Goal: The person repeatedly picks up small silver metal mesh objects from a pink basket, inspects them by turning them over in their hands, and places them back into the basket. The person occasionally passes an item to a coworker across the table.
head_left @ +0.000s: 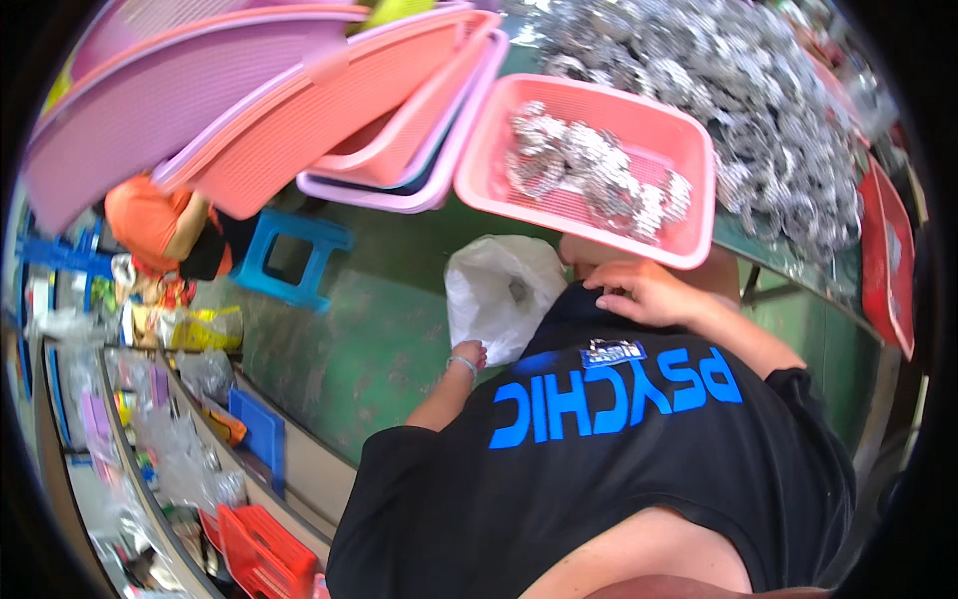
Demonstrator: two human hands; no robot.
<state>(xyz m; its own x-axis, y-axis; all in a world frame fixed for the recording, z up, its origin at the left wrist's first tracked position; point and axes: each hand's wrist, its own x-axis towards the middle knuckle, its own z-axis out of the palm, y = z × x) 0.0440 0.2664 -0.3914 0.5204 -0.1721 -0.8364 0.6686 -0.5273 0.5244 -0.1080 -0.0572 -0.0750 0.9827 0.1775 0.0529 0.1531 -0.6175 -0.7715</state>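
Observation:
My left hand [468, 354] is closed at the near edge of a white plastic bag [479, 324], gripping its rim. The bag's mouth gapes upward, and a small greyish patch shows inside it. My right hand [647, 292] lies against the dark shirt hem at my lap, thumb and fingers apart and nothing visible in it. Just beyond that hand sits a pink plastic basket [467, 165], with shiny silver ring-shaped metal pieces [599, 175] heaped in it.
A large pile of silver metal rings [689, 60] covers the table at the far right. Stacked pink and purple baskets [289, 110] stand far left. A blue stool [261, 285] is near a person in orange [150, 225]. Shelf compartments [269, 499] and a red crate [261, 554] lie left.

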